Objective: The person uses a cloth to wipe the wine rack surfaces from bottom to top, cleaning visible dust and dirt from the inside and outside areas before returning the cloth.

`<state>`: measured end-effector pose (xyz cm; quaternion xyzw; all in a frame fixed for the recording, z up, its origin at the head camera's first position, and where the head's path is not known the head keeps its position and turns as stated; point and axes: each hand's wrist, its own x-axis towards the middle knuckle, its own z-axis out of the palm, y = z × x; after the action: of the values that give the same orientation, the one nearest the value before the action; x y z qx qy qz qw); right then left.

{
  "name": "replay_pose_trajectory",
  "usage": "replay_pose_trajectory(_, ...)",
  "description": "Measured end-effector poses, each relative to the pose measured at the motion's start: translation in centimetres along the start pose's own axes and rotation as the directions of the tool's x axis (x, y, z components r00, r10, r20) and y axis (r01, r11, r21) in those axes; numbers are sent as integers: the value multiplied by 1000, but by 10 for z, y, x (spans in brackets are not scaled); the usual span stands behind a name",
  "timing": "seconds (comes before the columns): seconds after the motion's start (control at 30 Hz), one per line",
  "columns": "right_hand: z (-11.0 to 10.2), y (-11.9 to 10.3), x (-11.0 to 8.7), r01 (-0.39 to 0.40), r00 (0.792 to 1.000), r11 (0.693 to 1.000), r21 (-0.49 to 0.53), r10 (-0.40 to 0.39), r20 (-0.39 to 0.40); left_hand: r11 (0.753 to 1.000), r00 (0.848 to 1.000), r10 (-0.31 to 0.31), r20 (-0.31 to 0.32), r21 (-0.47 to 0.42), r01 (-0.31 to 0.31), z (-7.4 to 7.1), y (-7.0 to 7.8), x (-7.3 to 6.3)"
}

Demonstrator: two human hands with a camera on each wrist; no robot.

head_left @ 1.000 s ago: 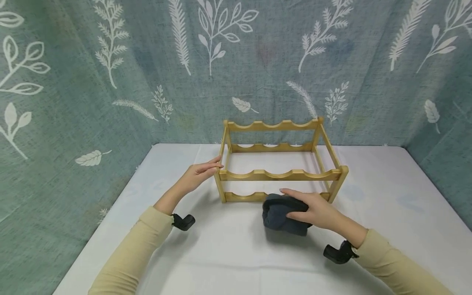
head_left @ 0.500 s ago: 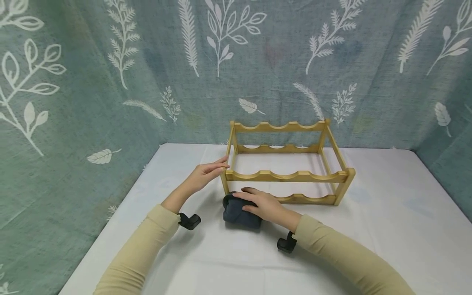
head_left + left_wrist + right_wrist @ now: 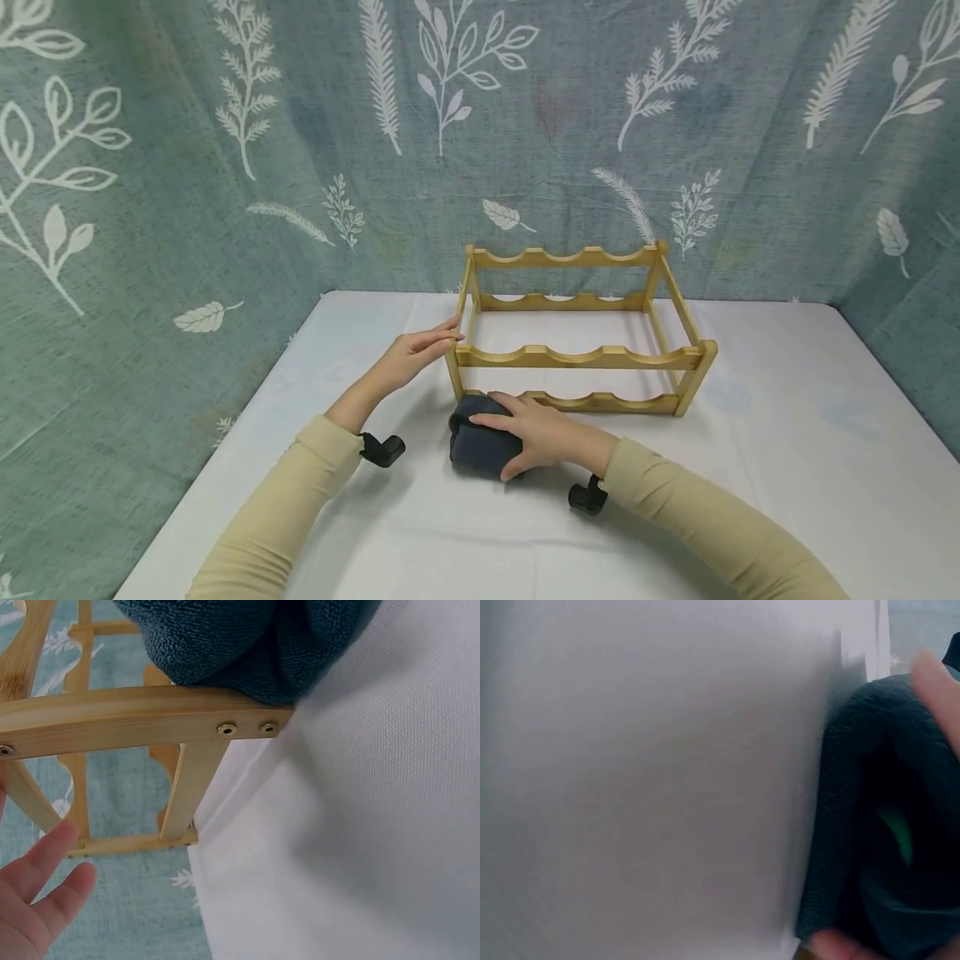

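Observation:
A light wooden rack (image 3: 577, 358) with scalloped rails stands on the white-covered table. In the head view, my left hand (image 3: 405, 360) rests on its front left corner with extended fingers. The left wrist view shows those fingers (image 3: 45, 862) spread beside the end frame. A folded dark blue towel (image 3: 480, 450) lies against the lower front rail at the left. My right hand (image 3: 546, 432) grips the towel from the right, fingers over its top and thumb at the near side. Inside a fold, the right wrist view shows a small green patch (image 3: 897, 834).
The white tablecloth (image 3: 450, 550) spreads in front of the rack and to both sides. Behind and at the left hangs a grey-green curtain (image 3: 540, 192) with white leaf prints. Each wrist wears a small black camera, such as the left wrist camera (image 3: 384, 451).
My right hand has moved the towel leftward along the rack's front, then shifted its fingers and lowered its thumb on it. The left hand stays at the rack's corner.

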<state>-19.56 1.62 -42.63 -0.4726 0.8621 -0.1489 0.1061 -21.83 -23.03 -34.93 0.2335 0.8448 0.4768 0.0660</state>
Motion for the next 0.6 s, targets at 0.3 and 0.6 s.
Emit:
replay_pose_trajectory(0.3,2,-3,3,6,1000,997,-76,-8,-27,1000,1000,11,-18,-7,-12,0,-18,4)
replay_pose_trajectory(0.6,-5,16,1,51,997,991,125,-43,-66,1000,1000,7,-7,18,-7,1,5,-2)
